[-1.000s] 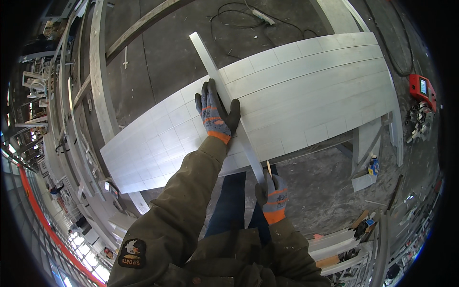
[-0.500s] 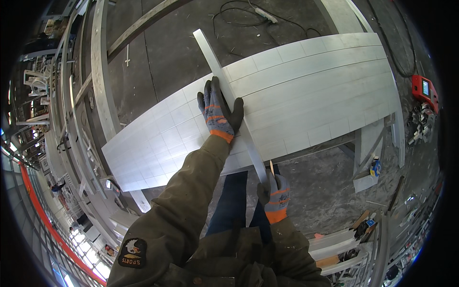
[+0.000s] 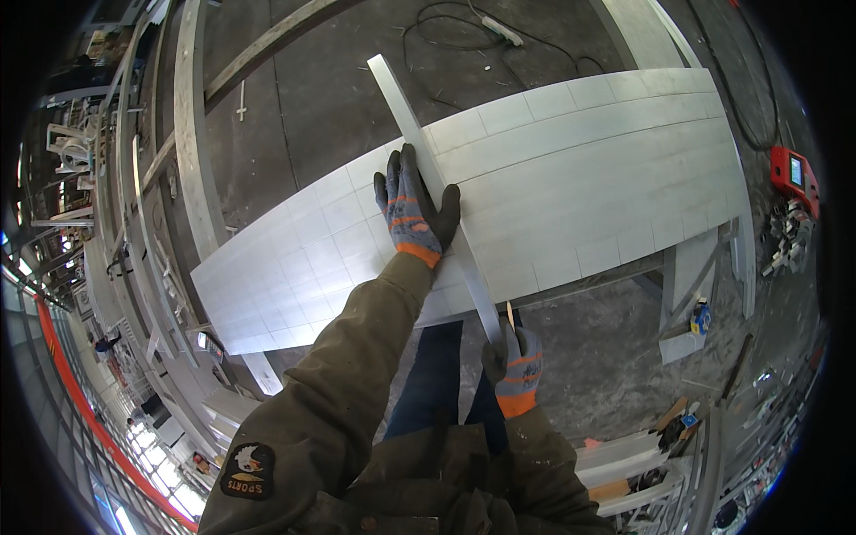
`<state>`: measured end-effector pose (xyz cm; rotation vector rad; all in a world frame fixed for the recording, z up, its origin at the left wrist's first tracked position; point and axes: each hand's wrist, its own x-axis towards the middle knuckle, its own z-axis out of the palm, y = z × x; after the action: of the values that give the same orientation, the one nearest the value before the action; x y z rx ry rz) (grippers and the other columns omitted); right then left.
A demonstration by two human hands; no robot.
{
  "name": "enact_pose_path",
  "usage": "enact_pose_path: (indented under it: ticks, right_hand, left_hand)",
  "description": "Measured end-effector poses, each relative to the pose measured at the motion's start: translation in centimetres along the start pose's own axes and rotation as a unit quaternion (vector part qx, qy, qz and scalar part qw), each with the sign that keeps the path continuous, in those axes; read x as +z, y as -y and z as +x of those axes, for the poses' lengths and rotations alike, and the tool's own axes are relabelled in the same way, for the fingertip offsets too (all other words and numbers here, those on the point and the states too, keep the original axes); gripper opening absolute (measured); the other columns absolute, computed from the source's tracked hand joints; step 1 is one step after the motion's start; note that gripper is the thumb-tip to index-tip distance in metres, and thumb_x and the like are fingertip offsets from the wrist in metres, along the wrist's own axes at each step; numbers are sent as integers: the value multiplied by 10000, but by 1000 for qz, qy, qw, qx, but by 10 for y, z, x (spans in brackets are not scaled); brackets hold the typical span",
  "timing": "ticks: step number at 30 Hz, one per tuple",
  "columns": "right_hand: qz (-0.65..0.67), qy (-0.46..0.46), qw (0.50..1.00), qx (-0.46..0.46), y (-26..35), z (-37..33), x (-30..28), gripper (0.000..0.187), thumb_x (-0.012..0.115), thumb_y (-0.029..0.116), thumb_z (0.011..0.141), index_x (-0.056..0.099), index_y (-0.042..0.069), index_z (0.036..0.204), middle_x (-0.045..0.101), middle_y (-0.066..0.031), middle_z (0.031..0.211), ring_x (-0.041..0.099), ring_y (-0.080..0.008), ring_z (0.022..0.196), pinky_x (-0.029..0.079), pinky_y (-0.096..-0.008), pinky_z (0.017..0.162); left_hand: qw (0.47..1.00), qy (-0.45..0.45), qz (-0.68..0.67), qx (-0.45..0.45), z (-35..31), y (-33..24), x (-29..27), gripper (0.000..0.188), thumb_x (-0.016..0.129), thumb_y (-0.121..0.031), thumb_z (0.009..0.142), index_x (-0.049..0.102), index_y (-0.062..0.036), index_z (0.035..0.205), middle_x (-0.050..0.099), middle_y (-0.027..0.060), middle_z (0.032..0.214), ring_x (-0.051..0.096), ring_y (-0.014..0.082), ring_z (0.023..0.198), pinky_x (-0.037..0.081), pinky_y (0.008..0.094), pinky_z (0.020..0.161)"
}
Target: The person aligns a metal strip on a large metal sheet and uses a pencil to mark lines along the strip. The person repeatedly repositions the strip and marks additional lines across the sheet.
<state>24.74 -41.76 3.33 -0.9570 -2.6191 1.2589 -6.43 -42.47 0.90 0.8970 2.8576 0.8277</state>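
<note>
1. A long flat metal strip [image 3: 437,187] lay across a big grey metal sheet [image 3: 571,178]. The sheet had many thin lines drawn on it, like a grid.
2. The strip's long way ran from the far side, up and a bit to the left, down to the near side by the person's body. It crossed the sheet's long way, which ran left to right.
3. The left hand [image 3: 412,212] wore a grey and orange glove. It lay flat and open on the strip and the sheet, fingers spread, about at the strip's middle. It pressed down and did not wrap around anything.
4. The right hand [image 3: 515,364], gloved the same, was low and close to the body, just past the sheet's near edge. It was closed on the strip's near end. A thin pencil-like stick [image 3: 510,314] poked up from that fist.
5. So both hands were on the strip but well apart along it. The right hand had the near end, and the left hand was farther out.
6. A red tool [image 3: 792,178] lay on the floor [image 3: 312,80] far to the right.
</note>
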Motion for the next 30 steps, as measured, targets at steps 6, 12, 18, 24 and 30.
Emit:
enact_pose_path:
  ticks: [6, 12, 18, 24, 30]
  right_hand:
    - [-9, 17, 1000, 9, -9, -7, 10, 646, 852, 113, 794, 613, -16, 1380, 620, -186, 1152, 613, -381, 986, 525, -484, 791]
    - [-13, 28, 999, 6, -13, -12, 13, 617, 843, 124, 818, 614, -31, 1370, 610, -194, 1156, 608, -384, 992, 524, -484, 792]
    - [1, 13, 1000, 4, -8, -10, 9, 647, 830, 134, 835, 599, -18, 1421, 607, -199, 1160, 606, -387, 993, 521, -492, 792]
    - [9, 50, 998, 41, -11, -11, 12, 655, 828, 131, 842, 592, -6, 1438, 601, -196, 1163, 601, -390, 1000, 519, -501, 802]
    - [43, 22, 998, 37, -11, -13, 14, 640, 831, 132, 818, 610, -11, 1401, 595, -201, 1167, 603, -398, 1004, 520, -498, 801]
  left_hand:
    - [1000, 15, 8, -4, 1, -1, -1, 921, 685, -462, 917, 311, -28, 1638, 444, 218, 1619, 330, 384, 1559, 120, 561, 1307]
    - [999, 26, 19, 8, 1, -3, -3, 906, 674, -465, 932, 309, -40, 1644, 413, 171, 1657, 298, 376, 1578, 109, 568, 1309]
    - [999, 39, 34, 1, 1, -6, -4, 894, 661, -468, 945, 308, -40, 1646, 389, 162, 1677, 282, 370, 1587, 103, 570, 1309]
    - [999, 28, 42, 21, -1, -3, -2, 821, 588, -453, 998, 312, -30, 1645, 386, 162, 1683, 271, 366, 1595, 92, 565, 1313]
    - [997, 25, 61, 28, -3, 1, 2, 711, 479, -385, 1063, 307, -22, 1649, 378, 148, 1694, 262, 352, 1603, 88, 565, 1315]
